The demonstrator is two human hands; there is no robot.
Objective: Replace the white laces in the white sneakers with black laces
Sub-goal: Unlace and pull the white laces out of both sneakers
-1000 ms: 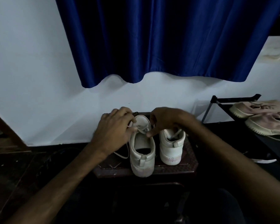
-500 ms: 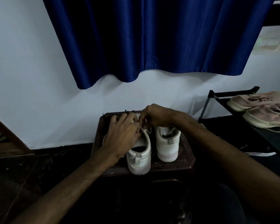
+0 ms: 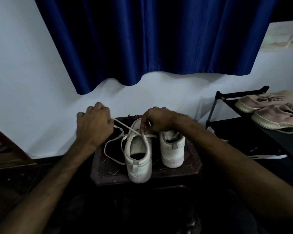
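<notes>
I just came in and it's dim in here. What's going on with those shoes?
A person is unlacing the nearer sneaker on a dark stool. The left hand grips its white lace, stretched sideways; the right hand pinches that lace at the sneaker's top. The other sneaker stands beside it, untouched. This looks like the removal stage of a lace swap.

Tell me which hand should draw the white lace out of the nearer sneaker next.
Left. The left hand grips the white lace, stretched sideways from the nearer sneaker, so it can likely pull on. The right hand pinches lace at the eyelets, better suited to steadying.
</notes>
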